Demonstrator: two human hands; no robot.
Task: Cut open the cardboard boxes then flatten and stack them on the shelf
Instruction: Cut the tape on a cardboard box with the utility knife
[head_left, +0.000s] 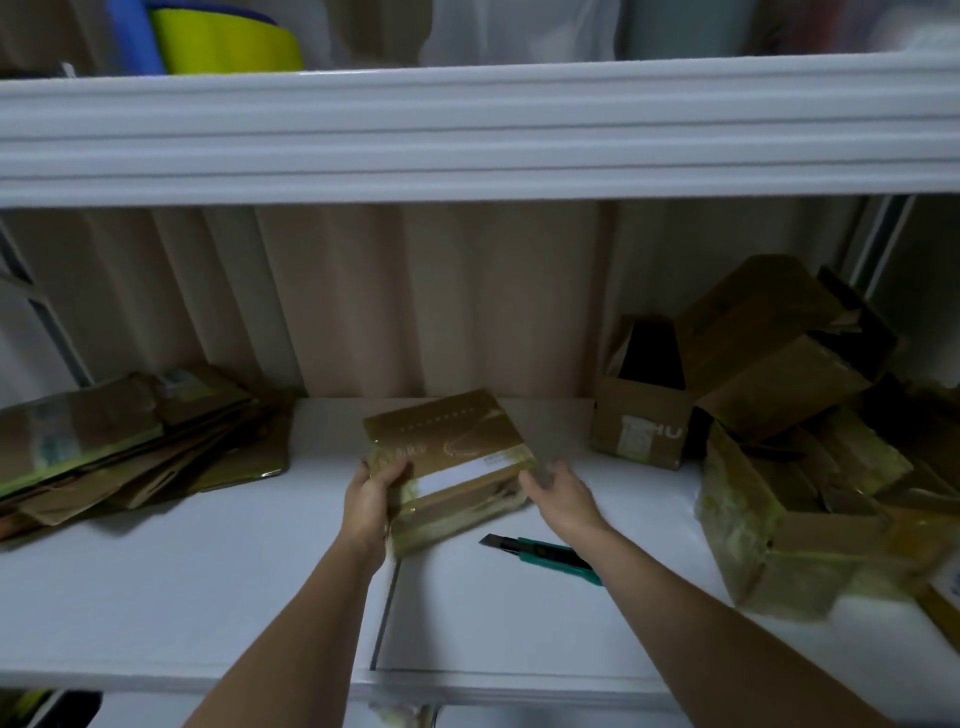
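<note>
Left hand (375, 496) grips the near left corner of a taped cardboard box (454, 465) on the white shelf (208, 597); right hand (558, 493) touches its right end, fingers blurred, seemingly spread. Green utility knife (545, 556) lies just beside.

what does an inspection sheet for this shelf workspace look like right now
surface: white shelf, seam near the middle
job's things: small taped box at centre; flattened stack on the left; uncut boxes piled on the right; green utility knife lying right of the small box, blade out
clutter: blue and yellow-green items on the upper shelf
grippers: left hand grips the small box's left end; right hand at its right end, blurred
cables: nothing seen
surroundings: beige curtain behind
</note>
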